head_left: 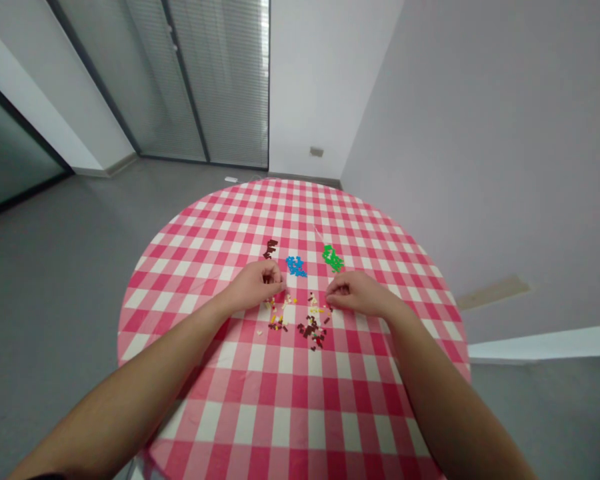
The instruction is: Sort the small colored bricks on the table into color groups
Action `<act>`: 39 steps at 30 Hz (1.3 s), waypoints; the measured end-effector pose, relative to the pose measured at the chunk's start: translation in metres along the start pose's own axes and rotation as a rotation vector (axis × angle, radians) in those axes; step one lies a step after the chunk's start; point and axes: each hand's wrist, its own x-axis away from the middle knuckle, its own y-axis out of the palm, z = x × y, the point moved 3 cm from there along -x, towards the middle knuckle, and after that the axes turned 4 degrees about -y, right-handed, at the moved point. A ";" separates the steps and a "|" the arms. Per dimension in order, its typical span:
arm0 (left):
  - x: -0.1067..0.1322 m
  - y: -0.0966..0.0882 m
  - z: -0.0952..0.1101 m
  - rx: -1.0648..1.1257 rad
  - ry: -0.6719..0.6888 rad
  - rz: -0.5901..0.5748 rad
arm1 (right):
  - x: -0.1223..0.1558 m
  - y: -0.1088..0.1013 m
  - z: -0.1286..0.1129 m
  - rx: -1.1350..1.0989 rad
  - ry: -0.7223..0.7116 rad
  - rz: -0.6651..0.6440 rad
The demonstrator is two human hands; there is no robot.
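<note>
My left hand (255, 285) rests low over the table with its fingers curled and thumb against fingertips; what it pinches, if anything, is too small to make out. Opposite it, my right hand (357, 293) is also closed, its fingertips down beside the mixed pieces. Between and just in front of my hands lie small loose pieces like tiny building bricks: a dark brown cluster (310, 329), and a yellow, cream and brown scatter (279, 325). Beyond them are a blue pile (296, 266), a green pile (333, 259) and a small brown group (271, 249) past my left hand.
A round table carries a red-and-white checked cloth (285, 427). A thin pale strip (319, 233) lies near the green pile. Behind stand glass doors with blinds (225, 80); a grey wall (505, 133) rises close on the right.
</note>
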 end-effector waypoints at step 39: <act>0.000 -0.009 0.007 -0.017 -0.015 0.035 | -0.004 0.026 -0.022 -0.105 -0.161 -0.005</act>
